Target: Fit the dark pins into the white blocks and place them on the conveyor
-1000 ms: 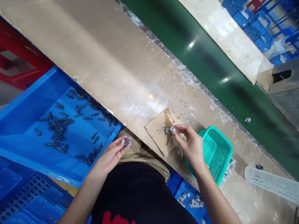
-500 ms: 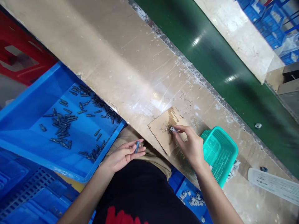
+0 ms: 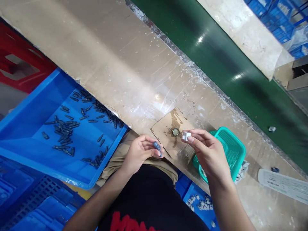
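Head view, left hand (image 3: 138,154) pinching grey pin (image 3: 157,148) angled down-right, right hand (image 3: 209,154) pinching white block (image 3: 186,136).

We've got a slate-grey pin (image 3: 157,147) and a white clip (image 3: 186,136). There's the tan card (image 3: 163,133), streaked with dark brown stains. Teal basket (image 3: 234,150), fine mesh pattern all over. Blue bin (image 3: 29,109), dotted with dark grey pins (image 3: 64,131). We see a glossy green belt (image 3: 216,61), and a red crate (image 3: 14,64).

Tray (image 3: 29,128) left, basket (image 3: 237,150) right; pin (image 3: 157,148) left of block (image 3: 186,136).
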A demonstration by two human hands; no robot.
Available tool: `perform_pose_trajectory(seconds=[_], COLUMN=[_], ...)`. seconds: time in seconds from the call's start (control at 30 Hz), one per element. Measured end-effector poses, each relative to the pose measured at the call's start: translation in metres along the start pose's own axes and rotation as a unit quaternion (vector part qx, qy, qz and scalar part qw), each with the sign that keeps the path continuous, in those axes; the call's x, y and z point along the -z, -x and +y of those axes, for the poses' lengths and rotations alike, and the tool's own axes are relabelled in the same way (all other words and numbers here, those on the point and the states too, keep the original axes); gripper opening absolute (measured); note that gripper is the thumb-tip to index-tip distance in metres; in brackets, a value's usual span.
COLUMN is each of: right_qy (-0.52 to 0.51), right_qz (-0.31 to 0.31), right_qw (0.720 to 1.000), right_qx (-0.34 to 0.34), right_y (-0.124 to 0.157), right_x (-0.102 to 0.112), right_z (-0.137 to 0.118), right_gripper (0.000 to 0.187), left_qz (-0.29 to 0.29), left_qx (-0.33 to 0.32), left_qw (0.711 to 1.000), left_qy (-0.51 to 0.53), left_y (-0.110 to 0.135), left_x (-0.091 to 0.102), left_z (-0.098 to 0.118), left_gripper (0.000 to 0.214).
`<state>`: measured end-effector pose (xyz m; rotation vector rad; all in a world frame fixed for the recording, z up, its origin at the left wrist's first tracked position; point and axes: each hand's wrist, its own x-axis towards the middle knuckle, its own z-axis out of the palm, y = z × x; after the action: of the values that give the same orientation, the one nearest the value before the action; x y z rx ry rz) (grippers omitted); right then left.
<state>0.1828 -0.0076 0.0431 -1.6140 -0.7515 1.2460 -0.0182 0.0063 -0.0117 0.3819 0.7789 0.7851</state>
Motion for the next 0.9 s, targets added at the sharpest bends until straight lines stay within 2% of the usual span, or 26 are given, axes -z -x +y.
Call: perform_pose_trajectory(seconds=[0.17,0.3,0.5,0.73,0.9], right_qy=[0.006,0.034,0.054,0.072,0.08], right_qz=[0.002,0.003,0.001,-0.043,-0.034], right_qw=[0.999,0.998,0.997,0.996,0.996], right_qx=[0.038,0.056,0.059,0.042,0.032], right_y=[0.023,0.033,0.036,0.035,0.03], right_x=[-0.011,-0.017,-0.022,-0.02,-0.021], right_z=[-0.009,-0.011,-0.011,-0.011,-0.01], right_gripper=[0.023,0.023,0.02,0.017,0.018], left_qz=[-0.027,-0.011,0.005,0.024,0.035], left_qx=[0.031,0.03,-0.008,-0.049,-0.056], left_qw=[0.999,0.999,0.999,0.994,0.992], left_qy=[0.022,-0.007,-0.052,-0.096,-0.106], left_y=[-0.009,-0.008,-0.005,0.002,-0.006], left_x=[-0.02,-0.025,-0.03,-0.041,-0.042], left_z=[-0.005,-0.008,-0.006,0.005,0.0], left_gripper=[0.036,0.038,0.035,0.024,0.022])
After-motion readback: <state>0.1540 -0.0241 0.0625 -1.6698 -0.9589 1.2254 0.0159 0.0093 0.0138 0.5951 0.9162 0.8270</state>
